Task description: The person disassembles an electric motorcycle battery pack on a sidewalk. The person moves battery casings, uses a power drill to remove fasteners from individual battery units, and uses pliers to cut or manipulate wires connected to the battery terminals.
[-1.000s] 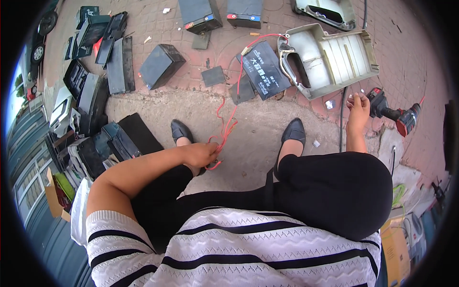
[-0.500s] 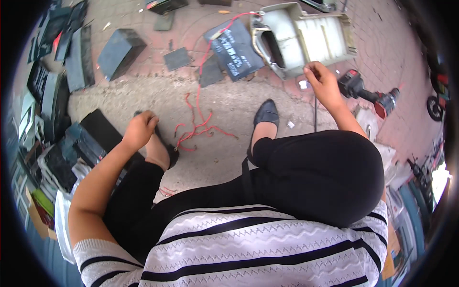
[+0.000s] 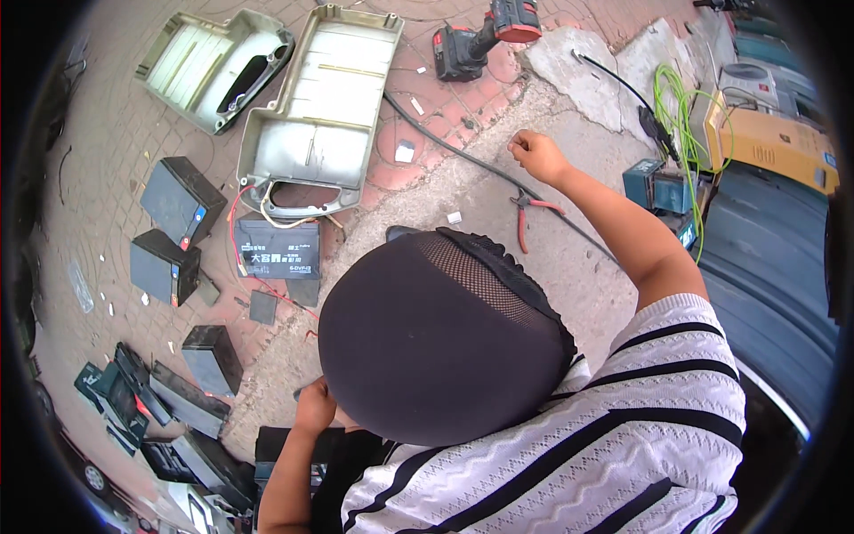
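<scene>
My right hand [image 3: 534,153] is stretched out over the pavement, fingers closed in a fist with nothing visible in it. It hovers just above a black cable [image 3: 480,169], with red-handled pliers [image 3: 536,212] lying a little nearer to me. My left hand [image 3: 316,405] is curled against my black-clad lap [image 3: 436,338], partly hidden by it; what it holds is unclear. A grey metal casing [image 3: 320,116] lies open ahead, with a black battery [image 3: 280,251] and red wires [image 3: 238,233] at its near end.
A second grey casing [image 3: 213,58] lies far left. Several black batteries [image 3: 182,200] and flat dark parts [image 3: 178,400] sit to the left. A red and black cordless drill [image 3: 480,40] lies ahead. A yellow box [image 3: 774,142], green cable [image 3: 676,107] and a tyre [image 3: 774,294] stand on the right.
The view has swung right. My left hand has come off the ground by the red wires and drawn back to my lap. My right hand has moved out over the black cable.
</scene>
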